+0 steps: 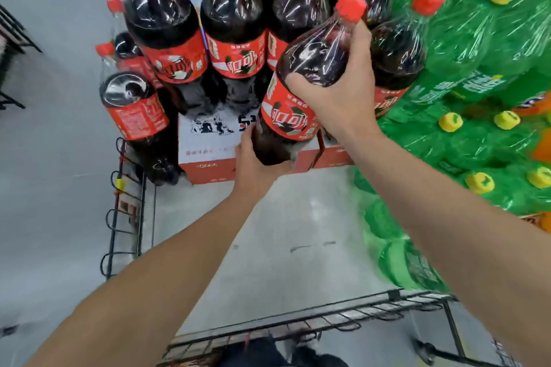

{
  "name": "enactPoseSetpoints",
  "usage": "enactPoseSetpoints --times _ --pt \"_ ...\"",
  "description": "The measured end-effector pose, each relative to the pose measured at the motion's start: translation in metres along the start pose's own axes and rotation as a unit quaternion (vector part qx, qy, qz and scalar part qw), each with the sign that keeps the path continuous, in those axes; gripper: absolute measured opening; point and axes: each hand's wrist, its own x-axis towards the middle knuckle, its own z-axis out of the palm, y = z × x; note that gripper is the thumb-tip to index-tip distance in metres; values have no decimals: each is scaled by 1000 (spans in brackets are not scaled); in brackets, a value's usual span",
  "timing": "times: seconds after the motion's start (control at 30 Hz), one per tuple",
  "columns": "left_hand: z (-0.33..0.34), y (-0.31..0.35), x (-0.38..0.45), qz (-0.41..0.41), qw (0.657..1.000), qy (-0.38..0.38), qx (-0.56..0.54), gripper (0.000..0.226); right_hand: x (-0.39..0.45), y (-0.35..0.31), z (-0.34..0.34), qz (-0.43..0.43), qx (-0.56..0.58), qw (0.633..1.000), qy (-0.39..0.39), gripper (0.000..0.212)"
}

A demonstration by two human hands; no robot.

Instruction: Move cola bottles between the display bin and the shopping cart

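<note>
Subject: large clear plastic cola bottle w/ red cap and red label (298, 92), dark contents, held tilted in mid-air, cap up and to the right. It is in front of the display stack, just above the red-and-white cardboard display carton (208, 152), and sits in neither carton nor cart.

Right hand (334, 92): clamped over the bottle's shoulder, fingers wrapped across the dark upper part, thumb toward the neck. Left hand (256, 161): cupped under and around the base, fingers curled on it. Both hands loaded; grip appears firm.

Surroundings: more shrink-wrapped cola bottles (232, 39) stand on the carton behind, approx. two rows deep. One separate cola bottle (134, 110) stands at the left in a black wire rack (125, 217). Green soft-drink bottles w/ yellow caps (477, 92) are stacked at the right. Black wire shopping cart (328, 316) edge is visible at the bottom, near the person; floor of pale concrete (283, 232) lies between.

Step in hand, by judgement: transfer in progress, bottle lifted clear of the display. Direction cannot be told from this view.

Next move calls for: keep base support w/ left hand, level the bottle, clear neighbouring caps at right, then lower upright into the destination. Motion blur limits detail.
</note>
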Motion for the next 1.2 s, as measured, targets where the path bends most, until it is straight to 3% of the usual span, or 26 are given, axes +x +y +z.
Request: enactPoseSetpoints --times 0.37,0.53,0.73,0.87,1.07,1.2 --pt "21 8 30 20 999 -33 -34 116 22 1 4 -59 -67 993 -77 100" --pt "15 3 33 10 997 -76 16 117 20 1 -2 -68 -68 988 -117 98" --pt "-6 20 19 33 991 -117 64 79 9 -1 -11 -56 -77 983 -159 104" --pt "-21 52 13 106 981 -80 139 71 5 -4 -12 -38 -140 981 -132 111" --pt "-63 106 18 204 969 -139 31 81 -3 -11 -18 15 -112 983 -146 101" --pt "-69 133 26 237 948 -202 65 84 -10 -9 -22 32 -124 984 -125 98"
